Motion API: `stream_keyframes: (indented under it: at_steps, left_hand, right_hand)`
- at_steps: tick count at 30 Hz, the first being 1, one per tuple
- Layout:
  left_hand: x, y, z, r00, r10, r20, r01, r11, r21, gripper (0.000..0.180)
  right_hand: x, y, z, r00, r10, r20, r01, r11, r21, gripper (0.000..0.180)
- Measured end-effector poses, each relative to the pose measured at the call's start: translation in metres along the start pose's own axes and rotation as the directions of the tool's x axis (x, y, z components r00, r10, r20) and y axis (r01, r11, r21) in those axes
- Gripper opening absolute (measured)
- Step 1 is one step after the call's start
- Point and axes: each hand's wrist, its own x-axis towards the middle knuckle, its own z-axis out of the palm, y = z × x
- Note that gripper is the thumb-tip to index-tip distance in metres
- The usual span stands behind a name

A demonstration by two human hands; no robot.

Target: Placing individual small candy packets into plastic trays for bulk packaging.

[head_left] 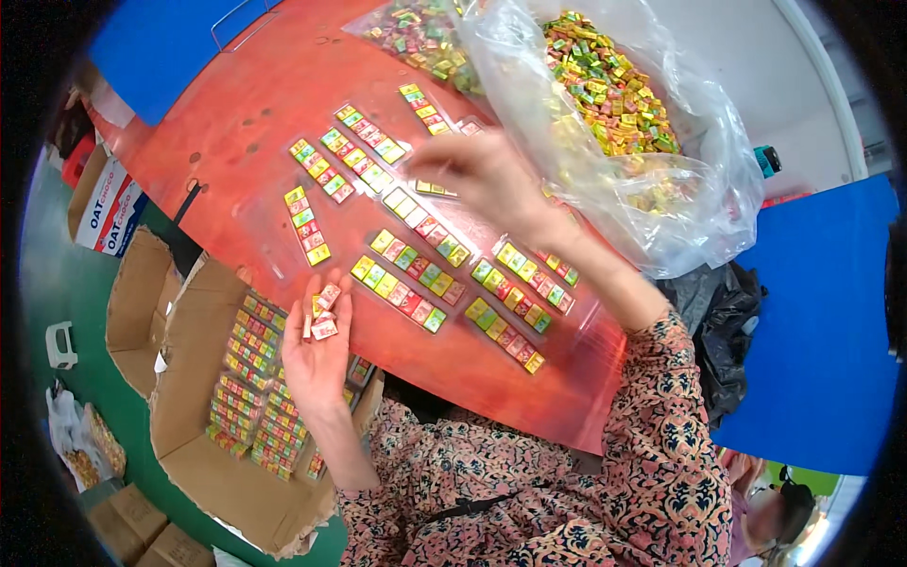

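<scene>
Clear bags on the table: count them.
2. A big bag at the table's far right; a smaller bag at the far edge, left of it. More may lie out of view.

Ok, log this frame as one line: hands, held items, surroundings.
left hand: holds small wrapped candies | right hand: reaching over clear trays, contents unclear | red table | candy bag | carton of filled trays

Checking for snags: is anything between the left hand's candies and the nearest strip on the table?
Nothing visible. The left hand holds a few candies at the red table's near edge, and only bare tabletop lies between them and the nearest strip. The right hand is farther back.
</scene>
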Motion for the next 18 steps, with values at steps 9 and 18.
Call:
stream_keyframes:
  at_steps: [9,18]
  left_hand:
    - [0.01,-0.016,0.003,1.0,0.014,-0.016,-0.013,0.998,0.069,0.037]
    - [0.001,-0.006,-0.008,0.996,0.085,0.016,-0.087,0.98,0.179,0.037]
  right_hand:
    - [-0.065,0.22,-0.233,0.871,-0.258,-0.419,-0.324,0.341,-0.883,0.018]
    - [-0.057,0.221,-0.225,0.842,0.225,-0.491,-0.54,0.324,-0.777,0.021]
